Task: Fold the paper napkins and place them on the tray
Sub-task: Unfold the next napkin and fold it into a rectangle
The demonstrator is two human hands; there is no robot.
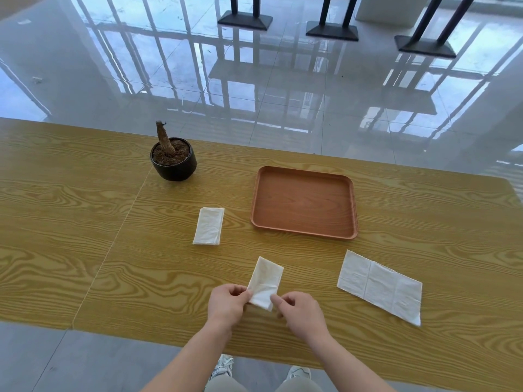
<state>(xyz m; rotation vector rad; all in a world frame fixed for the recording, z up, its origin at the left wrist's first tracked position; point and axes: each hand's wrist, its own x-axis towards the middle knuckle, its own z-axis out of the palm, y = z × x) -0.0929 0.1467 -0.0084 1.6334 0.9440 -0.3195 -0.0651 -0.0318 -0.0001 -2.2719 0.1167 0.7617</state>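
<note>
1. Holding a partly folded napkin (pixel 266 278) in both hands near the front edge of the counter (pixel 85 222), that's what the head view is giving me right now.
2. The left hand (pixel 226 304) has its thumb and fingers (pixel 236 290) curled in, pinching the near left corner of that napkin.
3. The right hand (pixel 302 312) does the same on the near right corner. Its fingers (pixel 278 301) are bent and closed on the paper's edge.
4. The napkin itself is a narrow white strip that points away from the person and leans a bit to the right. The near end is lifted, but tbh I can't tell if the far end touches the wood.
5. The tray (pixel 304 203) is brown with a wood look and a low rim. It sits flat further back and right of centre, well apart from the held napkin.
6. A folded napkin (pixel 209 226) lies flat to the left of the tray, near it but not touching.
7. An open napkin (pixel 379 287) is spread flat to the right of the hands. It shows crease lines and lies slanted, in front of the tray's near right corner.
8. A black plant pot (pixel 173 159) with soil and a bare stump stands at the back left.
9. Past the counter there's a glossy tiled floor (pixel 254 94) with dark table bases (pixel 244 19) at the top, and shoes (pixel 223 366) show at the bottom edge.
</note>
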